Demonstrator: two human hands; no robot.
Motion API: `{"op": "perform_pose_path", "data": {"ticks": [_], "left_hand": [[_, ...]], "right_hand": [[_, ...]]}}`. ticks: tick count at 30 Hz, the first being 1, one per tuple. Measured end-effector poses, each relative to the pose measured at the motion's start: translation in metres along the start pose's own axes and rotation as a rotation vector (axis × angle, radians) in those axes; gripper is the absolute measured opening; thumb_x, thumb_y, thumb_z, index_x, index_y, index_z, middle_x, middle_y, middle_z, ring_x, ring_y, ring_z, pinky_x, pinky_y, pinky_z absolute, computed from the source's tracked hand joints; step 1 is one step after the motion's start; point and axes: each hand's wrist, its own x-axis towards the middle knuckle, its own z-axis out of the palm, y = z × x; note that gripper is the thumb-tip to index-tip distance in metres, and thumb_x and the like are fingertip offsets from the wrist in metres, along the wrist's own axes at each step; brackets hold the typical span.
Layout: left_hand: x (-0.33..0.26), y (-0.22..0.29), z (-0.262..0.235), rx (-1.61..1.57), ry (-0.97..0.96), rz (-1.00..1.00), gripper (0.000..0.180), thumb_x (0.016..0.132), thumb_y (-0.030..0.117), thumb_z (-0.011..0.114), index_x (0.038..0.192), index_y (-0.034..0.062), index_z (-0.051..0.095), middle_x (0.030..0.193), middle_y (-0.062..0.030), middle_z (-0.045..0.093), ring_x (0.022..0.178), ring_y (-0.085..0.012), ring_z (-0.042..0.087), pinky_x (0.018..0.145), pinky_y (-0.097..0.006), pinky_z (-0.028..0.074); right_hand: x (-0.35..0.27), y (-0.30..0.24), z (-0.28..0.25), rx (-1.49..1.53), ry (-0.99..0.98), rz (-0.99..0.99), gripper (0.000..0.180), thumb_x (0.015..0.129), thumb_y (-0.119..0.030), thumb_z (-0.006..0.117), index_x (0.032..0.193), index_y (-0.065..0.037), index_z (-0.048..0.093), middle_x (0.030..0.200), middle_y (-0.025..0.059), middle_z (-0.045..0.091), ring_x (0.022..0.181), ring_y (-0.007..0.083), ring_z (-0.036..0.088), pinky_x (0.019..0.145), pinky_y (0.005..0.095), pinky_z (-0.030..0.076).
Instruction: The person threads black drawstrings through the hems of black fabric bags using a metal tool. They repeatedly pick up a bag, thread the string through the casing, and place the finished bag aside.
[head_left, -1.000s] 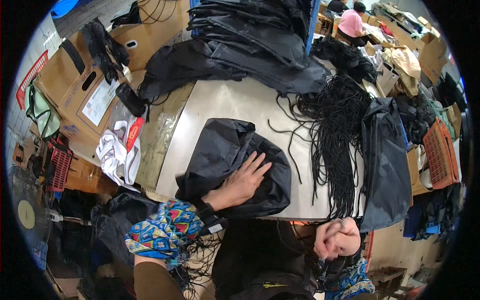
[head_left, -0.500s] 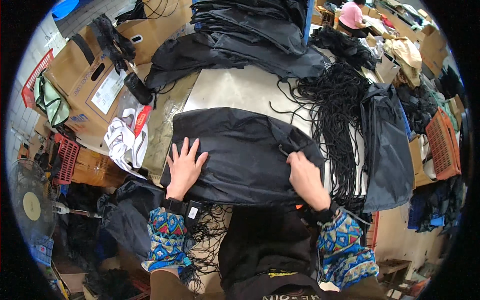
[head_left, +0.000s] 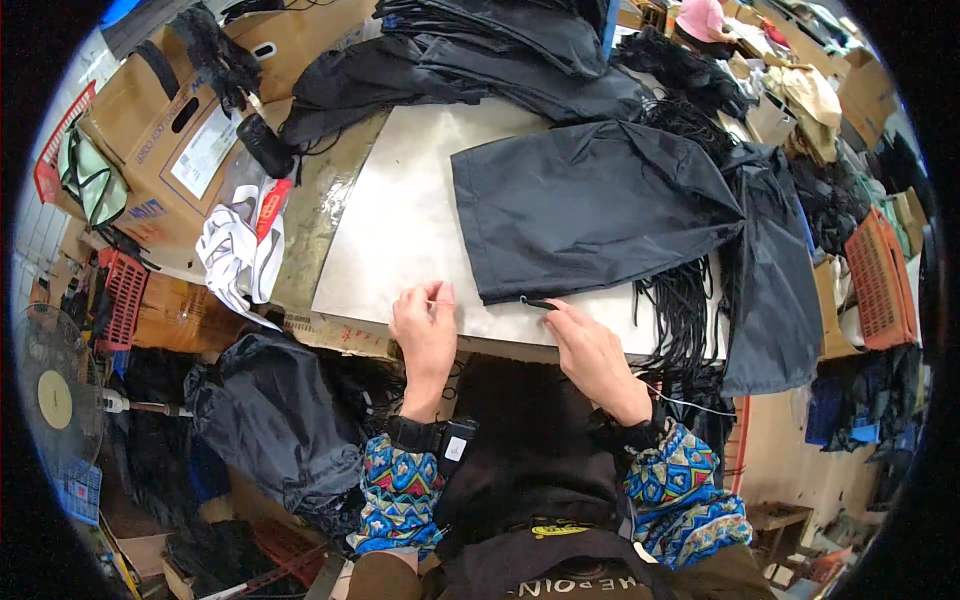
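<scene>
Pinching slim dark tool (head_left: 538, 303): right hand (head_left: 603, 364), beside black fabric (head_left: 590, 210).
Left hand (head_left: 425, 345) left of fabric, grip unclear.

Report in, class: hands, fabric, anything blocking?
Left hand above tabletop, grip unclear. Right hand holding slim dark tool. Black fabric piece spread out, partly covering black cords.

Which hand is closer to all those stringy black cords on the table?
Right. The right hand is a little left of the black cords; the left hand is farther left, at the table's front edge.
</scene>
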Motion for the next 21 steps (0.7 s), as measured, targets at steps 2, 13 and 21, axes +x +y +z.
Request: {"op": "perform_pose_path", "data": {"ticks": [2,13,21], "left_hand": [[-0.004,0.004,0.006,0.186,-0.066,0.076,0.028,0.089,0.032,0.060,0.094,0.0049,0.066,0.097,-0.0076,0.062,0.094,-0.0252,0.053,0.085,-0.040,0.036],[-0.041,0.051,0.027,-0.459,-0.180,-0.053,0.024,0.093,0.020,0.059,0.085,-0.0017,0.054,0.062,-0.0031,0.050,0.060,-0.0065,0.049,0.053,-0.028,0.042],[-0.067,0.065,0.014,-0.270,-0.439,0.236,0.015,0.086,0.011,0.065,0.087,-0.0030,0.063,0.068,-0.0143,0.059,0.062,-0.0133,0.059,0.056,-0.032,0.046]], "right_hand": [[-0.004,-0.001,-0.004,0.014,-0.010,0.005,0.015,0.088,-0.003,0.050,0.101,0.001,0.056,0.109,0.0201,0.061,0.088,0.0403,0.060,0.073,0.0445,0.050],[-0.031,-0.015,-0.009,0.375,0.143,0.357,0.028,0.086,-0.019,0.066,0.102,0.004,0.061,0.089,0.0183,0.065,0.077,0.0271,0.065,0.067,0.0335,0.049],[-0.033,-0.008,-0.009,0.409,0.088,0.380,0.027,0.081,-0.010,0.062,0.103,0.005,0.061,0.097,0.0223,0.065,0.094,0.0342,0.064,0.080,0.0375,0.050]]}}
